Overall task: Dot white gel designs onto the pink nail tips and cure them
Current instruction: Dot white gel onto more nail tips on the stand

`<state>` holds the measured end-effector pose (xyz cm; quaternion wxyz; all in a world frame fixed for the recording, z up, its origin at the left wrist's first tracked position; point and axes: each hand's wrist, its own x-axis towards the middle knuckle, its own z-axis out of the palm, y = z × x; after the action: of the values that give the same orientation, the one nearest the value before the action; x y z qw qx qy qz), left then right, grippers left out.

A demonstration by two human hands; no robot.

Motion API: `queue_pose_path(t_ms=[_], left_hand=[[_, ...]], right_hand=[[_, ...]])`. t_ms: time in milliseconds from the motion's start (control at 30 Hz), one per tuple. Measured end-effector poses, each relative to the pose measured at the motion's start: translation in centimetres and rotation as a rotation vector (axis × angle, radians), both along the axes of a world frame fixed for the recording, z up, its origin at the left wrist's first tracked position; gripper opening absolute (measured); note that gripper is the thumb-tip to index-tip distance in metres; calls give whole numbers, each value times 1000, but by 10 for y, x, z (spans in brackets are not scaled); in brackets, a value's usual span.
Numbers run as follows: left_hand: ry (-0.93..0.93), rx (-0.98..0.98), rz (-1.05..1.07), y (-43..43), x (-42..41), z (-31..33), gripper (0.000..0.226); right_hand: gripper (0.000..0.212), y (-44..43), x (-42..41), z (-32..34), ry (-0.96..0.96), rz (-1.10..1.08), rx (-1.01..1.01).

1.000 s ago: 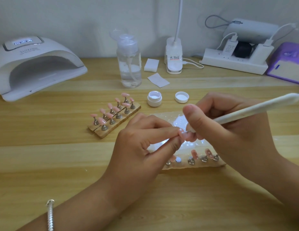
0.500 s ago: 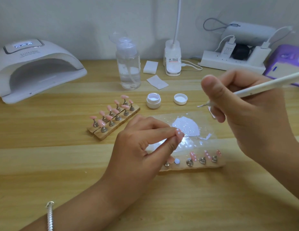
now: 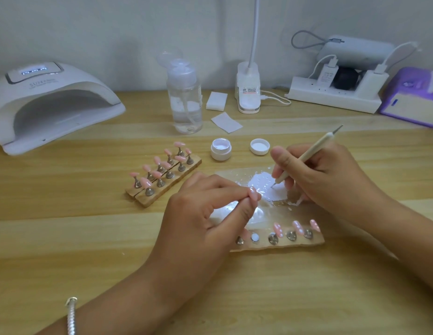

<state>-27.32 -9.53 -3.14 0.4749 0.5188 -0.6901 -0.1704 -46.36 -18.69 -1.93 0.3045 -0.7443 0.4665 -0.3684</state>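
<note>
Dipping the dotting pen (image 3: 307,157) into the white gel puddle (image 3: 262,183) to load it, the right hand (image 3: 326,180) is gripping it pencil-style; the left hand (image 3: 201,213) is pinching a pink nail tip (image 3: 255,195) just beside, ready.

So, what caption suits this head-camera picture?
Right hand holds dotting tool to white gel; left hand pinches a pink nail tip.

The one wide-angle view sits at the person's head and faces forward and down over the wooden bench (image 3: 65,238), with the wall (image 3: 114,32) closing the scene at 12 o'clock. It is near enough that the left hand (image 3: 198,221) and right hand (image 3: 326,180) fill the middle of the view, their forearms crossing its edge at 7 o'clock and 4 o'clock.
</note>
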Motion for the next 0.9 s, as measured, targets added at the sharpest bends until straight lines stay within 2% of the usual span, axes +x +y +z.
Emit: queue_pose_path(t_ms=[100,300,500,600,700,900], left_hand=[[-3,0,-3,0,0,0,12],[-7,0,-7,0,0,-1,13],[43,28,-29,1,0,-1,11],[39,26,-30,1,0,-2,12],[54,29,-39,1,-1,-2,12],[88,28,-51,2,-1,-1,12]], right_hand=[[45,1,0,2,-58,5,-36],[46,1,1,-1,-10,13,-20],[44,12,6,18,-312,24,-181],[40,26,13,29,-399,39,-209],[30,39,17,33,-386,69,-239],[35,49,20,26,-402,110,-155]])
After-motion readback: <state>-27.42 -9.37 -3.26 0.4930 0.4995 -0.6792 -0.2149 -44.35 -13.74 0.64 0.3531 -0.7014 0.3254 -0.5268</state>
